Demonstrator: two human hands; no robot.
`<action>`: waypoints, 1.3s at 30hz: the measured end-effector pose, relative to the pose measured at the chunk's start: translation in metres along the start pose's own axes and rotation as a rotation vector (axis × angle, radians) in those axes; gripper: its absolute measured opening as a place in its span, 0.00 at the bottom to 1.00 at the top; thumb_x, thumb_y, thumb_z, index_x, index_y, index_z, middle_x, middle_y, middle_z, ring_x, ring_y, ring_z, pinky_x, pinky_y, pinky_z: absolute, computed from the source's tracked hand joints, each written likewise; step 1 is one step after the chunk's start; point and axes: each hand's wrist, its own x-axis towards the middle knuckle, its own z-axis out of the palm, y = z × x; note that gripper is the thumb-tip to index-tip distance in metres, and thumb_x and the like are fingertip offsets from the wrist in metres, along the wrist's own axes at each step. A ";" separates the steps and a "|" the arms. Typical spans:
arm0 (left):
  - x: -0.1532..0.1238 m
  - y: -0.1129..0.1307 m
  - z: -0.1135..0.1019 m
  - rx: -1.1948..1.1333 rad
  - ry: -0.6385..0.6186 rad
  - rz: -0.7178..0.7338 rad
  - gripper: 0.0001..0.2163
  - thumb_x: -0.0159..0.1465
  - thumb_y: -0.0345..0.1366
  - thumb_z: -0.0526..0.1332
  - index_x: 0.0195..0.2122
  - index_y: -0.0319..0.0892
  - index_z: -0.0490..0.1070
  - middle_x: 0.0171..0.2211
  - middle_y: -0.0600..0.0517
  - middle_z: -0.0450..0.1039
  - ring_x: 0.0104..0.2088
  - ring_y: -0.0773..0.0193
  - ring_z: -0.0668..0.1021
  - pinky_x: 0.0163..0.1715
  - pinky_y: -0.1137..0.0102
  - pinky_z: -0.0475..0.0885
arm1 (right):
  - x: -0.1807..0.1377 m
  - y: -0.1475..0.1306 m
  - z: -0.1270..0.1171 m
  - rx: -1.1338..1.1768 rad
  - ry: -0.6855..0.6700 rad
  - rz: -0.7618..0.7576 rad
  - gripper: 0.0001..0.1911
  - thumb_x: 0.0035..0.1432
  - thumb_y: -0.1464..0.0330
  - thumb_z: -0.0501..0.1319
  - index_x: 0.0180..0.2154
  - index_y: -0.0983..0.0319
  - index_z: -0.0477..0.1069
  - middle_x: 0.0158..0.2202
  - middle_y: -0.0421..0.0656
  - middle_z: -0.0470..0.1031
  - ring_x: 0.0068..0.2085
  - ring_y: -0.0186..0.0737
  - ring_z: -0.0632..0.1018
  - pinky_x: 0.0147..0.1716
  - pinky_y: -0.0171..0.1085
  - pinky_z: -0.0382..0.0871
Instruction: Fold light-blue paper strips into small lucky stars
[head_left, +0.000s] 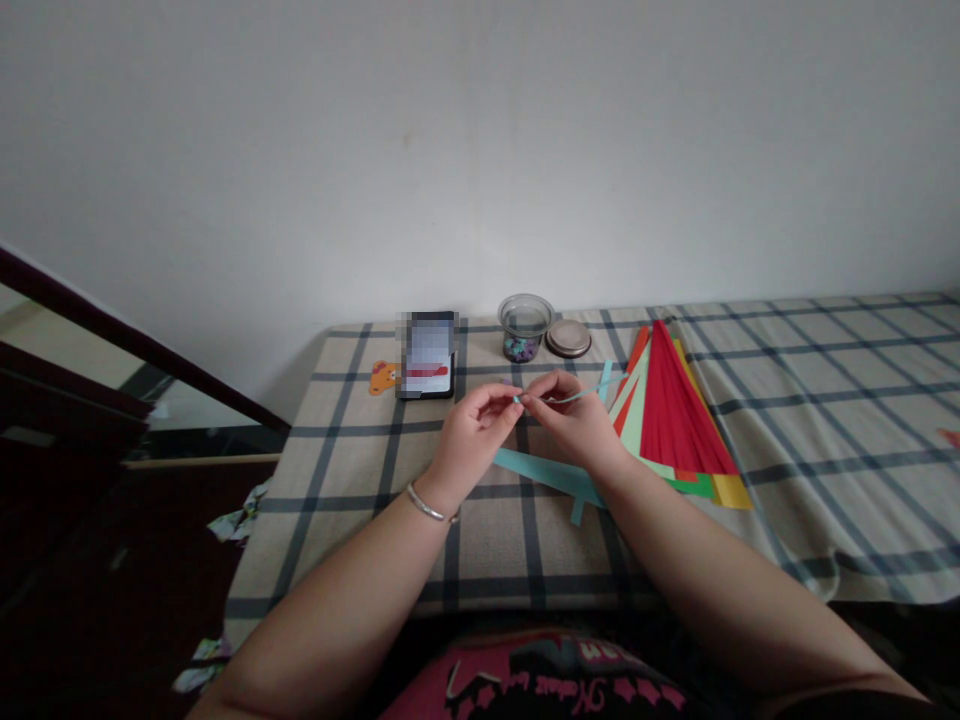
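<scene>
My left hand (480,425) is closed in a pinch at the small folded end of a narrow light-blue paper strip (566,400). My right hand (574,420) pinches the same strip close beside it, with the fingertips of both hands almost touching. The strip's loose tail runs off to the right, over the back of my right hand. Below the hands, more light-blue paper strips (540,468) lie on the cloth, partly covered by my right hand and forearm.
A clear plastic cup (526,318) holds several small purple and teal pieces. Beside it lies a round lid (568,338). Fanned paper strips (679,420) in red, yellow, green and orange lie at right. A phone or tablet (430,355) stands left, near an orange bear cutout (382,378). Checked cloth (352,470) covers the table.
</scene>
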 end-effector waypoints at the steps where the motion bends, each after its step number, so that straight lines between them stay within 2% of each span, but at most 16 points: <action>1: 0.000 0.000 0.000 0.002 0.001 0.004 0.10 0.59 0.38 0.64 0.39 0.39 0.73 0.39 0.47 0.78 0.38 0.63 0.80 0.41 0.68 0.76 | 0.000 -0.001 0.000 -0.006 0.004 0.002 0.13 0.49 0.58 0.66 0.27 0.60 0.69 0.26 0.40 0.73 0.29 0.36 0.73 0.31 0.37 0.67; 17: 0.002 -0.006 0.000 -0.156 0.068 -0.090 0.11 0.58 0.40 0.66 0.38 0.39 0.74 0.38 0.48 0.77 0.37 0.65 0.78 0.42 0.68 0.74 | 0.000 -0.004 0.001 0.053 0.001 0.108 0.18 0.47 0.53 0.66 0.27 0.61 0.70 0.24 0.39 0.71 0.27 0.34 0.71 0.29 0.36 0.64; 26: 0.002 -0.003 0.004 -0.390 0.105 -0.190 0.12 0.53 0.38 0.69 0.35 0.40 0.73 0.36 0.52 0.77 0.36 0.67 0.79 0.43 0.66 0.76 | 0.000 -0.001 0.000 0.100 -0.029 0.133 0.19 0.47 0.52 0.67 0.27 0.61 0.70 0.26 0.40 0.73 0.29 0.36 0.74 0.32 0.38 0.69; 35: 0.002 0.002 0.004 -0.422 0.076 -0.226 0.12 0.52 0.39 0.70 0.34 0.40 0.75 0.36 0.51 0.78 0.35 0.68 0.79 0.44 0.66 0.77 | 0.000 -0.004 0.002 0.151 -0.016 0.116 0.20 0.45 0.50 0.67 0.27 0.60 0.69 0.24 0.38 0.72 0.27 0.35 0.74 0.30 0.37 0.69; 39: 0.003 0.000 0.003 -0.447 0.064 -0.270 0.12 0.51 0.39 0.71 0.34 0.40 0.77 0.34 0.51 0.79 0.32 0.69 0.78 0.41 0.67 0.77 | 0.001 -0.002 0.002 0.221 -0.043 0.133 0.19 0.44 0.52 0.69 0.28 0.60 0.70 0.25 0.38 0.73 0.27 0.35 0.74 0.31 0.38 0.70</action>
